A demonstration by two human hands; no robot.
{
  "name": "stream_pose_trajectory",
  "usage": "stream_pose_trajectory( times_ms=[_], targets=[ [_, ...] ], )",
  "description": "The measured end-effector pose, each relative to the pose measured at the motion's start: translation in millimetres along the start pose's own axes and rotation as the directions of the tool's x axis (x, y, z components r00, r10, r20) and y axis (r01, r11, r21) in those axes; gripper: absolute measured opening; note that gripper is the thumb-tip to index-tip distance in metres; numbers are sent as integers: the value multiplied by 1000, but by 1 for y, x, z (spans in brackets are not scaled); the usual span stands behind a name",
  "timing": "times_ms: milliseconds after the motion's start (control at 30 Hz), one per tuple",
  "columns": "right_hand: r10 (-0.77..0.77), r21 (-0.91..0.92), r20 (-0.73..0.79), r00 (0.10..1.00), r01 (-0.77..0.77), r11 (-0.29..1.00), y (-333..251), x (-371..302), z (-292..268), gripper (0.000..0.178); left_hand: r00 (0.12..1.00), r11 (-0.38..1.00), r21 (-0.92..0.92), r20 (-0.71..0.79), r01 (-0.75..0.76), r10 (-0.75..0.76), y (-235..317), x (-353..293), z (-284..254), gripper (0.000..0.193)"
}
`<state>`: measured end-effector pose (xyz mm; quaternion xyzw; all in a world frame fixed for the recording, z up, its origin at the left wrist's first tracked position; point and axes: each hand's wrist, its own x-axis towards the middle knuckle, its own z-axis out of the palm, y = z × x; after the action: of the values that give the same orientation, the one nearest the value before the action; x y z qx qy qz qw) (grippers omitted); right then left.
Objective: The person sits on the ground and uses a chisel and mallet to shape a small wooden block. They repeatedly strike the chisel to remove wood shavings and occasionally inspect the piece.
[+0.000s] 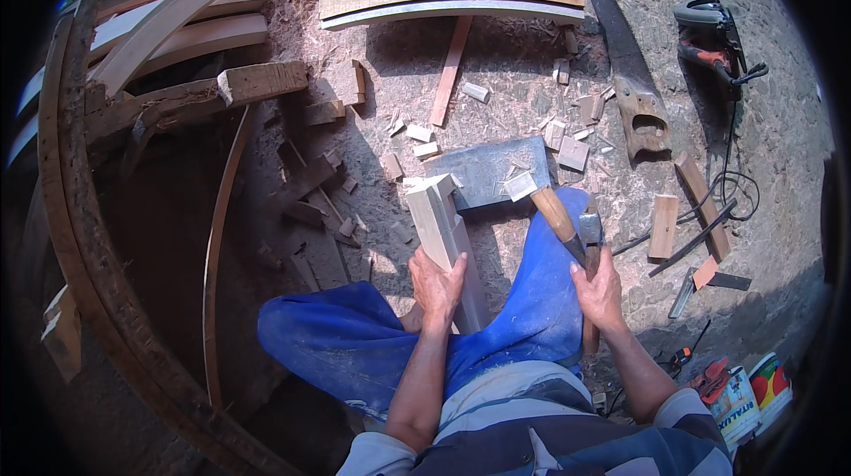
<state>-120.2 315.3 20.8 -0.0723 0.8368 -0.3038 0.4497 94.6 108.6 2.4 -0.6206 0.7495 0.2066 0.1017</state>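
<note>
Rough, sunlit ground (771, 175) bears scattered offcuts (573, 153). Workpiece: pale squared timber (433, 217), stepped along its right side, smooth and bright on the lit face, positioned between blue-trousered legs (332, 330), upper end at the grey slab (492, 170). Left hand (437, 288): clamped around the timber. Right hand (599, 292): closed on a wooden-handled tool (556, 214); whether it also grips the hammer (590, 228) cannot be determined.

the left grip (437, 285) is curled, back up, its thumb (459, 269) on the right; the left forearm (422, 378) runs nearly straight forward. the right grip (601, 292) is curled, thumb (580, 277) on the left, the right forearm (640, 368) slanting inward.
</note>
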Motion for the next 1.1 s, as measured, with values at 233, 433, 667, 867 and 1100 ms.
stream_pose_trajectory(
  times_ms=[233, 433, 667, 867, 1100],
  targets=[
    [-50, 31, -11, 999, 50, 998, 11, 5, -1, 44, 995, 984, -168, 87, 57, -43, 28, 10, 13, 70],
    [-44, -36, -34, 998, 42, 998, 17, 5, -2, 43, 998, 976, -219, 58, 12, 0, 38, 3, 22, 74],
    [-277, 62, -108, 955, 285, 957, -14, -2, -12, 40, 942, 940, -158, -199, -301, 269, 11, 20, 43, 87],
    [-570, 37, -271, 775, 600, 799, -86, -22, 15, 35, 846, 275, -921, -97, -275, 524, 106, 24, -82, 47],
    [-769, -155, -456, 447, 811, 564, -119, -42, 51, 43, 741, -53, -999, -34, 2, 671, 151, 34, -153, 42]
  ],
)
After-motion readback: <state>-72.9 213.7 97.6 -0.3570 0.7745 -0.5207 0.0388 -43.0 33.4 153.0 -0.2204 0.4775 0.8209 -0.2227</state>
